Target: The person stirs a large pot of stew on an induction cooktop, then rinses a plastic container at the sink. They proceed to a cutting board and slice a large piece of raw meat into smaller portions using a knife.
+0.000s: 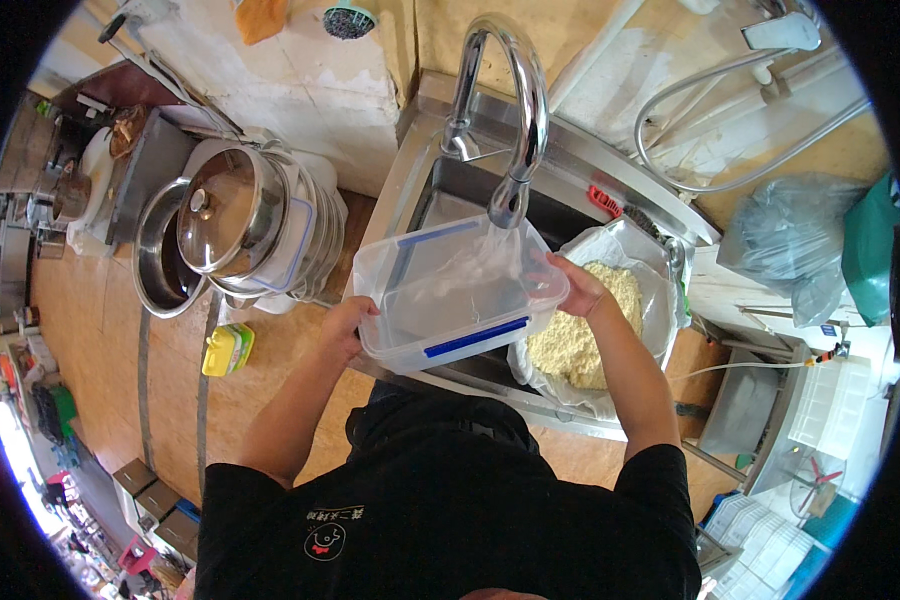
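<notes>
A clear plastic food container (450, 289) with blue clips is held tilted over the stainless steel sink (401, 191). My left hand (349, 324) grips its left end, and my right hand (579, 285) has hold of the right end. Water runs from the chrome gooseneck faucet (511, 202) into the container and spreads over its inside. Below my right forearm sits a cloth-lined metal tray or basket (656, 300) holding a pale yellow crumbly mass (581, 337). Part of that mass is hidden by my arm and the container.
Left of the sink stand a stack of pots with a glass lid (225, 210) and a steel basin (150, 270). A yellow bottle (227, 349) is on the floor. A red-handled brush (606, 201) lies at the sink's back edge. A grey hose (649, 150) hangs along the wall.
</notes>
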Demonstrator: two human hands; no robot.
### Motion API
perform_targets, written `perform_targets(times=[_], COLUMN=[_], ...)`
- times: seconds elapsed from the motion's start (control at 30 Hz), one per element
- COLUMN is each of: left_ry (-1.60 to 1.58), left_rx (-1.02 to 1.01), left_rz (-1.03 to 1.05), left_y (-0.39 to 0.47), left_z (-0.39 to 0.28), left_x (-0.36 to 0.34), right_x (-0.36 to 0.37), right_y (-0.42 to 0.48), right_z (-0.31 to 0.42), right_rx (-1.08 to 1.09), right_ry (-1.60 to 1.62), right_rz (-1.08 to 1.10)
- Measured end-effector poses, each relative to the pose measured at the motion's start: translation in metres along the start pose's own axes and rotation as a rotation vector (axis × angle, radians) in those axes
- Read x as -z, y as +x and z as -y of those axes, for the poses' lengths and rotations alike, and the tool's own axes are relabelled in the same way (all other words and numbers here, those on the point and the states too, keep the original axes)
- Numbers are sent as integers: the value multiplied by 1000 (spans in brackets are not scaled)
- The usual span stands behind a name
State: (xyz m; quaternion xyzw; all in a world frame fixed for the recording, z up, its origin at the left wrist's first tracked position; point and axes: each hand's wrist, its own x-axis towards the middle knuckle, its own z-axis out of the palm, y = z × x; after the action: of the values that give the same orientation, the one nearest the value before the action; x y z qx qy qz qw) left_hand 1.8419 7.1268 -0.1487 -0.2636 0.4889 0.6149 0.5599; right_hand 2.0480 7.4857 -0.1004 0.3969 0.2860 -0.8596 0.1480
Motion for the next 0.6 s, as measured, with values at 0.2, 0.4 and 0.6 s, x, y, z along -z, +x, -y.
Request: perform_targets(times=[0.2,0.4,0.6], left_ry=[217,1000,1529], left_rx=[102,-190,-952], left_rz=[-29,-104,-10], left_y=[-28,-46,79], left_z=[-32,-45,-19], left_x=[-6,-33,-53], right_x=[-46,-83,-117], right_y=[-52,-91,-121], right_z=[-19,-29,-28], right_rx=[-71,35,231], right_ry=[-43,-208,-424], right_rz=[-131,-344,-477])
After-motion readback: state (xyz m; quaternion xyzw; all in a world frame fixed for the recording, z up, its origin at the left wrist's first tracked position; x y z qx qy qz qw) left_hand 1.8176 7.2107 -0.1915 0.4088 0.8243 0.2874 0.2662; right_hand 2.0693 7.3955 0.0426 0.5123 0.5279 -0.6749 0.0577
